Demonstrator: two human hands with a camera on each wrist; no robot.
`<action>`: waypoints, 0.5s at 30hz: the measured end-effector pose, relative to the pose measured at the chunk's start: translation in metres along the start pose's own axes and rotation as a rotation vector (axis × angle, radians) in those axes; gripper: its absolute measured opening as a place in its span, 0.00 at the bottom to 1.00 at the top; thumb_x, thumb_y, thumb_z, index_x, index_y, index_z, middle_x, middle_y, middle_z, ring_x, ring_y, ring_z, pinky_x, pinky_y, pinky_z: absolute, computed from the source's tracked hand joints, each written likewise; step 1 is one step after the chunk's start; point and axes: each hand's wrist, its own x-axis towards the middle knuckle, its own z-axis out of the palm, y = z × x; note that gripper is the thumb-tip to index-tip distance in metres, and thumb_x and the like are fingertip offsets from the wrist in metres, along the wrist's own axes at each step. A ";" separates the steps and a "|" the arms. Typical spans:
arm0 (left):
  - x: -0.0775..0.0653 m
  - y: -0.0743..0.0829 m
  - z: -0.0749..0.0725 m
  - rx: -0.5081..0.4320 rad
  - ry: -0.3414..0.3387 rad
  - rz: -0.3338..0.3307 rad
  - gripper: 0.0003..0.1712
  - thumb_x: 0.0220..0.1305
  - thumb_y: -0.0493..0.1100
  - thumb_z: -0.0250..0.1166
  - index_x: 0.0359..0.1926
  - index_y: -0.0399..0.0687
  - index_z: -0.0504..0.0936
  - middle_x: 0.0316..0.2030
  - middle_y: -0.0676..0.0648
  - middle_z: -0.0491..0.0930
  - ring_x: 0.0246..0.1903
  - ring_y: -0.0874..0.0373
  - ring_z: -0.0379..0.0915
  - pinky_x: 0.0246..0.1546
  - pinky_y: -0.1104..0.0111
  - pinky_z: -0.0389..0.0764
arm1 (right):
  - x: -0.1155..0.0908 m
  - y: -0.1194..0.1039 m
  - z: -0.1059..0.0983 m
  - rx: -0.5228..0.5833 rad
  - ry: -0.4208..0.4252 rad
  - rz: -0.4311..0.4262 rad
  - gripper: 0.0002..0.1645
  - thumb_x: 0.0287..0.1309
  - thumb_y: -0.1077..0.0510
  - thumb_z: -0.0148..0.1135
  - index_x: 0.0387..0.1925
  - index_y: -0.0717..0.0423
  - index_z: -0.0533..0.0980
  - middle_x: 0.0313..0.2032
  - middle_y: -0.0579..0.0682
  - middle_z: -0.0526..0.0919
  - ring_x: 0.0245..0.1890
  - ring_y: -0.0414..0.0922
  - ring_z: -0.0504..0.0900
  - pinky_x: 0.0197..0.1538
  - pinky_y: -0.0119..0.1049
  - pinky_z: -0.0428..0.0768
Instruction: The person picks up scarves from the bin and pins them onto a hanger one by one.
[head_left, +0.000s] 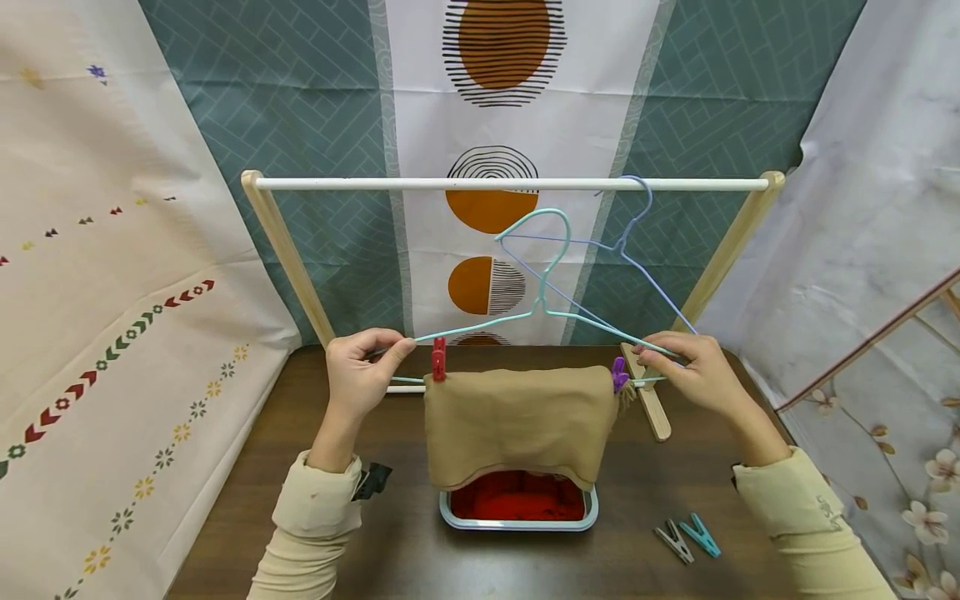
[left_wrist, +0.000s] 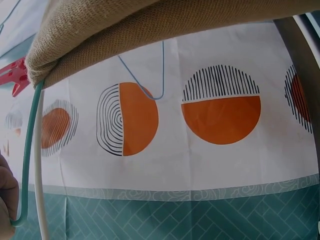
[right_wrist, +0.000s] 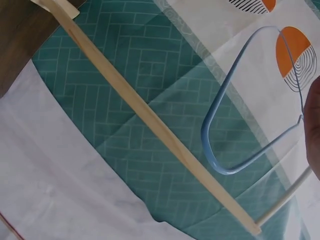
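A mint-green clothes hanger (head_left: 542,302) is held up by its two ends. My left hand (head_left: 365,369) grips the left end, and my right hand (head_left: 690,367) pinches the right end. Over the hanger's lower bar hangs a folded tan knitted cloth (head_left: 519,421). A red clothespin (head_left: 438,360) clips its left corner, while a purple clothespin (head_left: 619,375) is on its right corner. In the left wrist view the fingers (left_wrist: 7,197) curl round the green bar beside the cloth. Only an edge of the right hand (right_wrist: 313,130) shows in the right wrist view.
A rack with a white rod (head_left: 360,183) and wooden legs stands behind. From its rod hangs a blue hanger (head_left: 637,221). Below the cloth sits a tray (head_left: 517,526) holding red fabric (head_left: 517,500). A grey clothespin (head_left: 675,542) and a teal clothespin (head_left: 701,535) lie at right on the table.
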 end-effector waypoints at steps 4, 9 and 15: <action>0.001 0.002 -0.001 -0.009 -0.016 -0.005 0.08 0.39 0.19 0.67 0.19 0.31 0.80 0.16 0.46 0.78 0.12 0.68 0.60 0.12 0.77 0.61 | -0.003 0.007 0.003 0.062 -0.001 -0.007 0.10 0.49 0.78 0.55 0.24 0.66 0.78 0.23 0.59 0.80 0.25 0.31 0.76 0.27 0.23 0.74; 0.002 0.002 -0.002 -0.032 -0.075 -0.014 0.08 0.39 0.18 0.66 0.19 0.31 0.80 0.15 0.43 0.78 0.13 0.67 0.62 0.14 0.78 0.64 | -0.015 0.021 0.007 0.218 0.037 0.038 0.11 0.50 0.81 0.51 0.25 0.71 0.78 0.23 0.55 0.81 0.25 0.32 0.79 0.28 0.25 0.77; 0.005 -0.003 -0.003 -0.019 -0.166 0.021 0.10 0.37 0.18 0.66 0.19 0.32 0.80 0.15 0.42 0.77 0.14 0.67 0.66 0.17 0.78 0.68 | -0.028 0.021 0.011 0.362 0.158 0.083 0.12 0.52 0.81 0.48 0.24 0.72 0.77 0.20 0.50 0.81 0.23 0.36 0.80 0.30 0.24 0.77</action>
